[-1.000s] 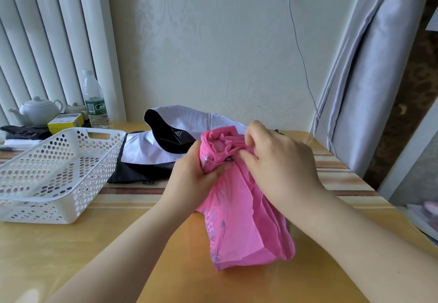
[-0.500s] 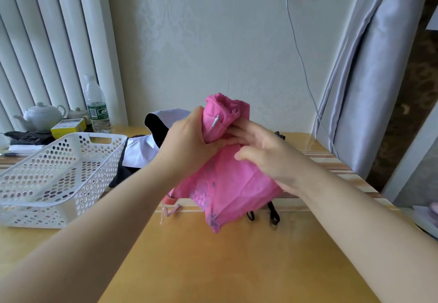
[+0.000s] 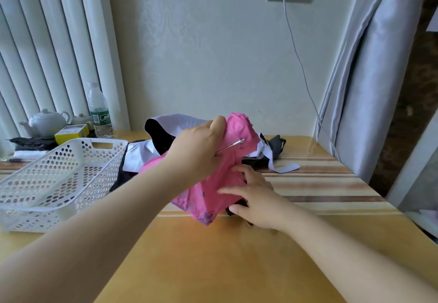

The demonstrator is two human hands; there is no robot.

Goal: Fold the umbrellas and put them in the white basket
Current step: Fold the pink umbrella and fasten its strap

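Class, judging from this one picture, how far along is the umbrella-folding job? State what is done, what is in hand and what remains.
Done: nothing; the white basket holds no umbrella. In hand: the left hand grips the pink umbrella, still loose, while the right hand works its lower folds. Left: finishing it, then the black-and-white umbrella behind.

Collapsed pink umbrella [image 3: 220, 184], canopy bunched, one metal rib tip protruding, lifted above the worktop; black-and-white umbrella [image 3: 163, 136] lying behind it; white perforated basket [image 3: 54, 184] at left, empty.
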